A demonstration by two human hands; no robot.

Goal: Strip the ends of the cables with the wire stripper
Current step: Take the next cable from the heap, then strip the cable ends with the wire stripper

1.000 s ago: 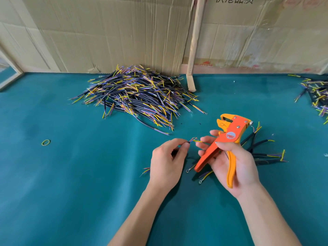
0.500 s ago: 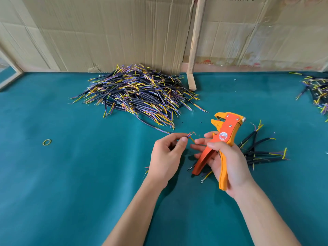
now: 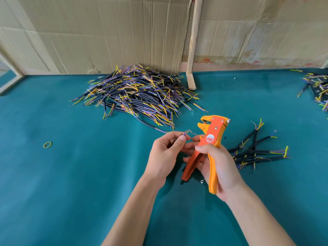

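Here the right hand (image 3: 217, 162) is gripping the orange wire stripper (image 3: 207, 148) by its handles, fingers curled around them, head pointing up and away from the person with its jaws parted. Just left of the stripper, the left hand (image 3: 164, 155) is pinching a cable (image 3: 184, 134) between thumb and forefinger, its frayed tip sticking out toward the stripper's head. Right of the stripper a small bunch of cables (image 3: 255, 151) is lying on the teal table (image 3: 71, 174); beyond it, the big cable pile (image 3: 140, 93) is sitting against the cardboard (image 3: 106, 32).
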